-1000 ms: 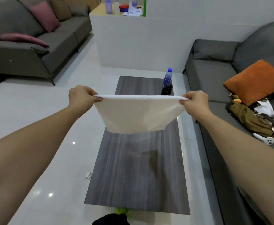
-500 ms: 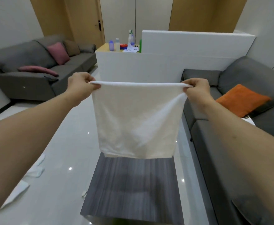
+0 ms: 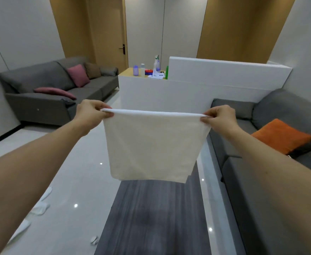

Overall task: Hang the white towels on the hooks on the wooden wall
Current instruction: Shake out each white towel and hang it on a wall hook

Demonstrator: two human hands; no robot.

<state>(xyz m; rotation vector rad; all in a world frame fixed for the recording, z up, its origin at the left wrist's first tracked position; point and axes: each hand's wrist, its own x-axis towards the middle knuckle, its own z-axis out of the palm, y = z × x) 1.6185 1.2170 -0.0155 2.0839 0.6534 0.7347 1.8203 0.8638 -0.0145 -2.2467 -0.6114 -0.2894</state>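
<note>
Both bare arms are reaching forward and slightly inward, held out at about the same height. The left hand point(image 3: 91, 112) is pinching one top corner of the white towel point(image 3: 154, 144) between thumb and curled fingers, while the right hand point(image 3: 220, 116) is pinching the opposite corner, keeping the upper edge taut.

My towel point(image 3: 152, 144) hides the far end of the desk point(image 3: 151, 218), whose near end is cut off by the bottom edge. My elbows run out of frame. Small white scraps on the floor point(image 3: 40, 207) are too blurred to identify.
</note>
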